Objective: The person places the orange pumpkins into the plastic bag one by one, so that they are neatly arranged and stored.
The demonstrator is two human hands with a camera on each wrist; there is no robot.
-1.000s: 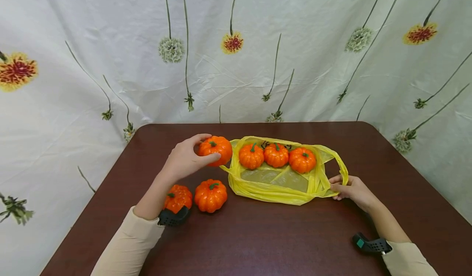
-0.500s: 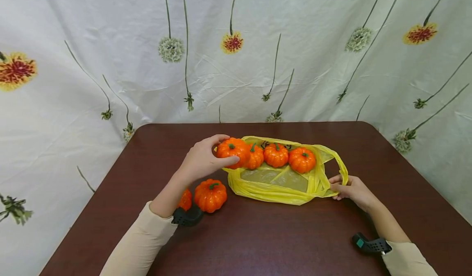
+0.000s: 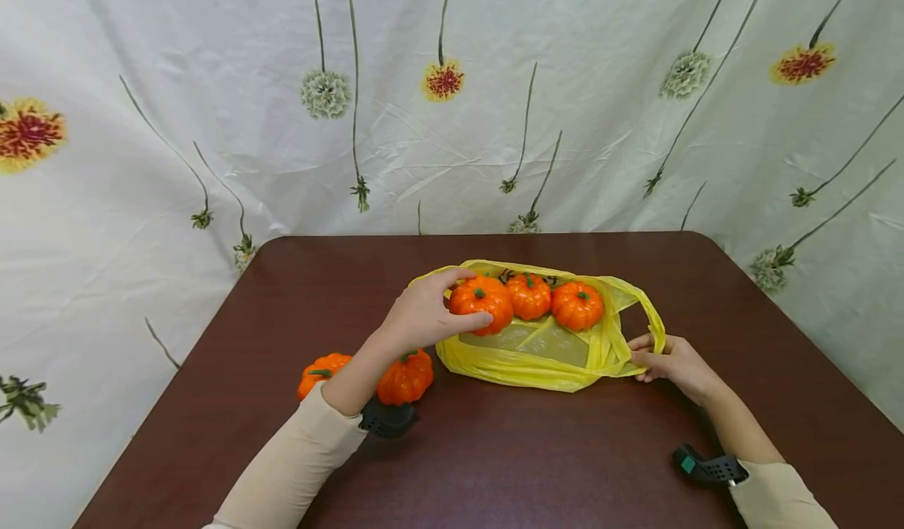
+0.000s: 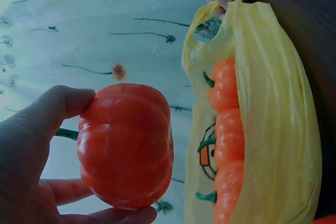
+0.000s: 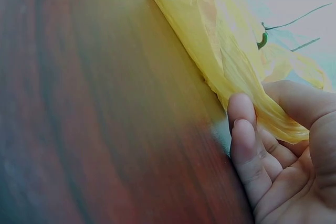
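Observation:
My left hand (image 3: 422,311) grips a small orange pumpkin (image 3: 483,306) with a green stem, above the left part of a yellow plastic bag (image 3: 519,370). Thumb and fingers lie around its sides. The bag's mouth is spread, and inside the left wrist view shows three pumpkins in a row, the middle pumpkin (image 4: 229,137) among them. From the head, the held pumpkin hides the leftmost of these; the middle one (image 3: 530,297) and the right one (image 3: 577,307) show. At the bag's right end my right hand (image 3: 676,366) pinches the yellow handle (image 5: 281,121) between thumb and fingers.
Two more pumpkins lie on the dark brown table (image 3: 537,450): one (image 3: 406,378) left of the bag, the other (image 3: 321,372) farther left, both partly behind my left forearm. A white flowered cloth (image 3: 395,144) hangs behind the table.
My left hand has carried its pumpkin rightward, from the bag's left edge to above the opening, now covering the leftmost bagged pumpkin. My right hand stays at the handle.

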